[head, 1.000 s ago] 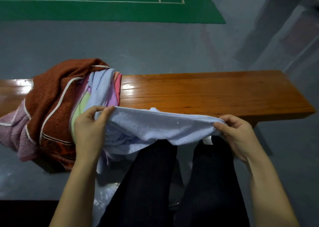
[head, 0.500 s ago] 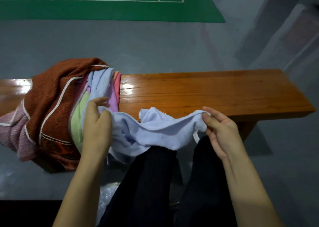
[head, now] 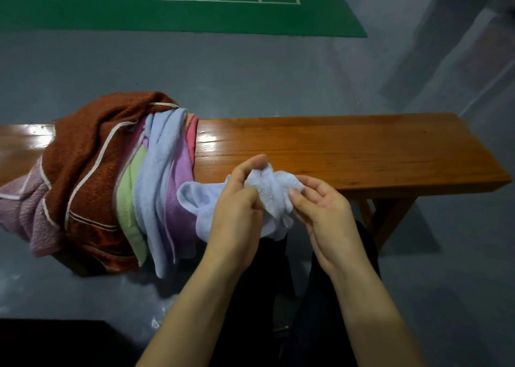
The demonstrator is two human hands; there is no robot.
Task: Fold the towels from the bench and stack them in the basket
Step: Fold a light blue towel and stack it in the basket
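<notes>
over the person's dark-trousered knees, just in front of the wooden counter [head: 348,149], both hands meet on one pale blue towel [head: 274,196]. the left hand [head: 237,216] has its fingers curled into the cloth and its thumb raised at the top edge; the right hand [head: 320,210] pinches the opposite end with thumb and fingertips, palm turned up. the two ends are brought together, but the cloth between them is bunched and wrinkled rather than flat, and a loose lobe hangs out to the left of the left hand.

the main risk, as i judge it, is a crooked fold: with the edges gathered in a wad, the corners may not line up, and the towel would come out lumpy and stack badly. the hanging lobe sits close to the pile of unfolded towels [head: 117,177] draped over the counter's left part, so a pull could drag the long blue towel [head: 156,188] off with it. a light pinch on the right could also let that end slip onto the grey floor [head: 250,74]. no basket is in view, so i cannot tell how far the folded piece must travel.
</notes>
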